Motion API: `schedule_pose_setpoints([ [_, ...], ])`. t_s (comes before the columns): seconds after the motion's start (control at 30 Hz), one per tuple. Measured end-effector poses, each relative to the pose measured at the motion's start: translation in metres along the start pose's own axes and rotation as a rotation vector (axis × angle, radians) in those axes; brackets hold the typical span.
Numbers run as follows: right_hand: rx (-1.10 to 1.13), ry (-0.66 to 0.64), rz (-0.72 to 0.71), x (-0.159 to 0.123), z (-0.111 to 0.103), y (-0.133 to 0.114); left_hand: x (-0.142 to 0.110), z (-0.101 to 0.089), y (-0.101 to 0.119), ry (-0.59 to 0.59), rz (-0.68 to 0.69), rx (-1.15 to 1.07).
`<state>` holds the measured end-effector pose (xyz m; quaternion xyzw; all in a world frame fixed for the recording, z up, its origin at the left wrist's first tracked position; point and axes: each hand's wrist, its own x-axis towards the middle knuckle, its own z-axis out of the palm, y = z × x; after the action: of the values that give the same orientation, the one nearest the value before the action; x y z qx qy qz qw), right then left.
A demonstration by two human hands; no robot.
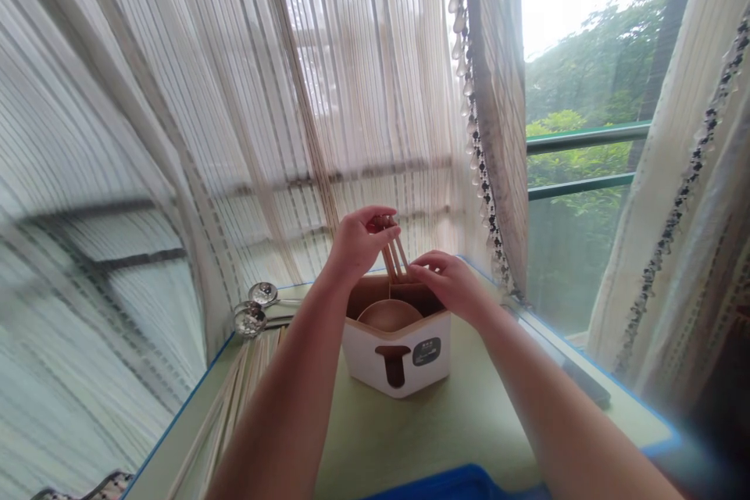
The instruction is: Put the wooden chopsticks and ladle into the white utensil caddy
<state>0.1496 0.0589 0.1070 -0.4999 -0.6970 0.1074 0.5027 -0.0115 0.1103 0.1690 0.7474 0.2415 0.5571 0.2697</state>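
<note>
My left hand (pixel 358 242) is closed round the tops of a few wooden chopsticks (pixel 397 259), which stand upright in the back of a white utensil holder (pixel 398 355). My right hand (pixel 448 281) rests on the holder's far right rim, its fingers curled and touching the chopsticks lower down. The holder has a brown inner lining, a rounded brown divider and a dark label on its front. It stands on a pale green table (pixel 422 430).
Two metal ladles (pixel 255 308) lie at the table's far left corner, with a bundle of long pale chopsticks (pixel 226 414) along the left edge. Something blue (pixel 451 483) sits at the near edge. Sheer curtains hang behind; a window with railing is at right.
</note>
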Motion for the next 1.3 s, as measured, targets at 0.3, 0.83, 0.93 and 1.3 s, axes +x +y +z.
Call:
schedule_pose_setpoints([
  [0.3, 0.112, -0.061, -0.050, 0.000, 0.000, 0.002, -0.001, 0.001, 0.003, 0.043, -0.098, -0.147],
  [0.83, 0.147, -0.073, 0.071, -0.001, 0.002, 0.003, -0.004, -0.003, 0.010, -0.067, -0.275, -0.190],
  [0.93, 0.136, -0.066, 0.094, -0.002, 0.000, 0.000, -0.005, -0.009, 0.010, -0.110, -0.294, -0.130],
  [1.3, 0.150, -0.056, 0.124, 0.000, -0.002, 0.001, -0.005, -0.005, 0.014, -0.169, -0.348, -0.100],
])
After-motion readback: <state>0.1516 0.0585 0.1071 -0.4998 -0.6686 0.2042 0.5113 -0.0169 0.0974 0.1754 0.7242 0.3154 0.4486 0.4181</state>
